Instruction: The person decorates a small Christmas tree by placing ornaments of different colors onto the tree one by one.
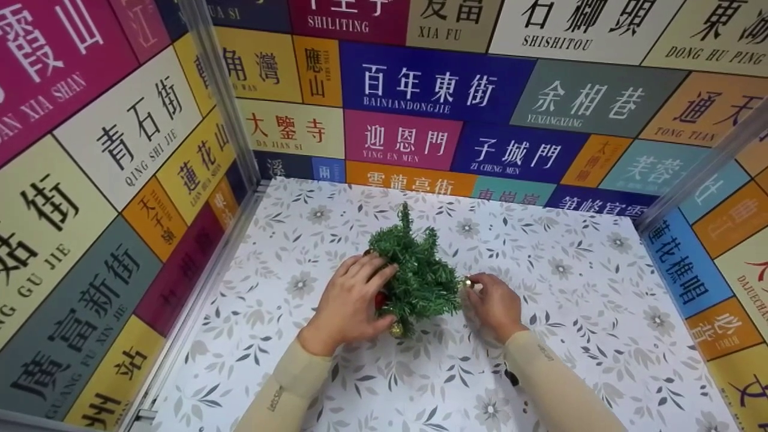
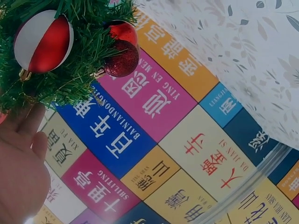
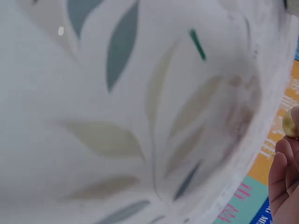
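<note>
A small green artificial Christmas tree (image 1: 414, 270) stands on the table; its base is hidden. My left hand (image 1: 351, 300) grips its left side, fingers among the branches and thumb near a glittery gold bauble (image 1: 396, 329). The left wrist view shows a red-and-white bauble (image 2: 49, 44), a glittery red bauble (image 2: 122, 59) and a shiny red one (image 2: 124, 30) hanging in the foliage. At the tree's right edge, my right hand (image 1: 495, 305) pinches a small gold bauble (image 1: 467, 282), partly visible at the right border of the right wrist view.
The table (image 1: 270, 258) has a white cover printed with leaves and flowers. Panels (image 1: 420, 78) of coloured name signs enclose it at the back and sides, with metal posts (image 1: 225, 90) at the corners. A loose green needle (image 3: 197, 44) lies on the cover.
</note>
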Demonstrator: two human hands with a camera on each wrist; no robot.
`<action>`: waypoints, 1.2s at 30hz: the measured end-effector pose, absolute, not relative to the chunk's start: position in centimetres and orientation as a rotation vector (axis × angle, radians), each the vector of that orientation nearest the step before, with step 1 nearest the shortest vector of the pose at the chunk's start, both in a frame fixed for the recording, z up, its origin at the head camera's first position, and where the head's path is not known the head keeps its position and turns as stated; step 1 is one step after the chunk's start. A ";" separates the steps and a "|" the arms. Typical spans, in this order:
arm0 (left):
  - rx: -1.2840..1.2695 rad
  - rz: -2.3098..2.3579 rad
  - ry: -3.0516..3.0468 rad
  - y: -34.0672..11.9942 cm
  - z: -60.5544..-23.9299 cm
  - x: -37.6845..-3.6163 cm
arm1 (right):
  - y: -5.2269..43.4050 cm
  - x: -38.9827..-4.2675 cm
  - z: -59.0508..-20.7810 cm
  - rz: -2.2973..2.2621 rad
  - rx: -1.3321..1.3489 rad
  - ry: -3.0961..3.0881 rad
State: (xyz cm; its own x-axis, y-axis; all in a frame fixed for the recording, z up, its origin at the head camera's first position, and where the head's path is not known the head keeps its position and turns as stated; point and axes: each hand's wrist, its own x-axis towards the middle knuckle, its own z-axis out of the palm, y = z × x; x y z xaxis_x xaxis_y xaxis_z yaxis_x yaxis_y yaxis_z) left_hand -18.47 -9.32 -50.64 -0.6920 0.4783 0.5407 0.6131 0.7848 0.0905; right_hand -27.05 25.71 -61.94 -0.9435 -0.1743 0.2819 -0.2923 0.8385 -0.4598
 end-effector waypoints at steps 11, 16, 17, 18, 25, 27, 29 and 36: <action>-0.814 -0.370 -2.465 -9.3 -50.8 -18.5 | 25.7 -25.1 -58.7 0.694 0.509 -2.534; -0.816 -0.377 -2.458 -9.3 -50.9 -18.6 | 25.4 -24.0 -57.2 0.688 0.582 -2.447; -0.817 -0.378 -2.458 -9.3 -50.9 -18.6 | 25.4 -23.8 -57.0 0.687 0.597 -2.431; -0.818 -0.379 -2.457 -9.3 -50.9 -18.6 | 25.3 -23.6 -56.7 0.685 0.613 -2.414; -0.821 -0.389 -2.448 -9.2 -50.9 -18.6 | 24.9 -22.1 -54.8 0.695 0.695 -2.307; -0.821 -0.391 -2.450 -9.2 -50.9 -18.6 | 24.7 -21.7 -54.3 0.710 0.713 -2.275; -0.819 -0.390 -2.456 -9.2 -50.8 -18.5 | 24.5 -21.4 -53.9 0.732 0.738 -2.244; -0.821 -0.386 -2.457 -9.1 -50.9 -18.5 | 23.8 -20.2 -52.9 0.810 0.799 -2.183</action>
